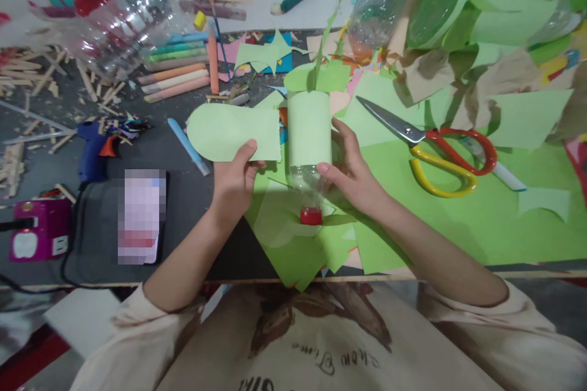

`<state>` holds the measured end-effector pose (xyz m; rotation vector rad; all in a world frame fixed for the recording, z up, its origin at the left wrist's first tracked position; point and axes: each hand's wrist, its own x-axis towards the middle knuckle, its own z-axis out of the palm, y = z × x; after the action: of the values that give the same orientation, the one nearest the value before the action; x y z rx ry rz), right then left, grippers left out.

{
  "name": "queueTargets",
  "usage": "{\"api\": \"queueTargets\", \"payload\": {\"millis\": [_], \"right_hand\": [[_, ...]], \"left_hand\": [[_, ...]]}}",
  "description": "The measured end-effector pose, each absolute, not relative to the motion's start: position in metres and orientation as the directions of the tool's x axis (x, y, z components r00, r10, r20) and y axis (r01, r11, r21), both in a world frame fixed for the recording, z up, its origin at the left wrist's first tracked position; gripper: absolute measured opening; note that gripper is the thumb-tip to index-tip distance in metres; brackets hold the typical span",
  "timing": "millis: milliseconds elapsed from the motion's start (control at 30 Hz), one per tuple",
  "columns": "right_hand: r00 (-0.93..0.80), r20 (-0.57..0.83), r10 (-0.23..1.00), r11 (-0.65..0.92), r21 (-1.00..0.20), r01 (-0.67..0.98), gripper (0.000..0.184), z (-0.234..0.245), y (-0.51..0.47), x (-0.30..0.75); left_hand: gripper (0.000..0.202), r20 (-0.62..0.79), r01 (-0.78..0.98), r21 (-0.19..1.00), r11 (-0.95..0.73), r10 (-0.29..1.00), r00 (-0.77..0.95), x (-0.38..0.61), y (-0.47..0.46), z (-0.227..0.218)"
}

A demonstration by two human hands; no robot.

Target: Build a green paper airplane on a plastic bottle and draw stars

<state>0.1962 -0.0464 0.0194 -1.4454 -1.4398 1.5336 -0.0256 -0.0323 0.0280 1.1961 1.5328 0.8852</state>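
Note:
Between thumb and fingers, my left hand [236,180] pinches a pale green paper cutout [232,132], rounded at its left end and straight at its right. My right hand [353,168] grips a plastic bottle [308,178] from the right side. Pale green paper [309,128] wraps the bottle's body, and its red cap [311,215] points toward me. A brighter green paper piece [339,76] is at the far end of the bottle. The cutout's straight edge lies close to the wrapped bottle's left side.
Scissors [417,134] with red and yellow handles lie right of the bottle on green paper sheets [440,226]. At left are a blue glue gun [92,149], a phone [140,217] and a magenta box [41,229]. Chalk sticks [177,73], paper scraps and plastic bottles [123,18] crowd the back.

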Motion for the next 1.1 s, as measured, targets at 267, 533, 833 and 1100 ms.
{"api": "queueTargets", "payload": {"millis": [267, 533, 833, 1100], "right_hand": [[-0.242, -0.319, 0.916, -0.254, -0.931, 0.264, 0.106, 0.022, -0.048, 0.195], [-0.257, -0.316, 0.913, -0.252, -0.935, 0.251, 0.105, 0.022, -0.048, 0.195], [-0.279, -0.249, 0.928, -0.189, -0.956, 0.225, 0.104, 0.012, -0.048, 0.196], [-0.315, -0.253, 0.915, -0.175, -0.951, 0.256, 0.101, 0.009, -0.048, 0.197]], "left_hand": [[0.042, -0.203, 0.292, 0.935, 0.201, 0.979, -0.023, -0.021, -0.033, 0.033], [0.047, -0.197, 0.35, 0.92, 0.176, 0.98, 0.026, -0.023, -0.033, 0.035], [0.043, -0.086, 0.316, 0.944, 0.093, 0.996, -0.036, -0.022, -0.033, 0.012], [0.042, -0.033, 0.327, 0.944, 0.035, 0.999, -0.01, -0.026, -0.032, 0.006]]}}
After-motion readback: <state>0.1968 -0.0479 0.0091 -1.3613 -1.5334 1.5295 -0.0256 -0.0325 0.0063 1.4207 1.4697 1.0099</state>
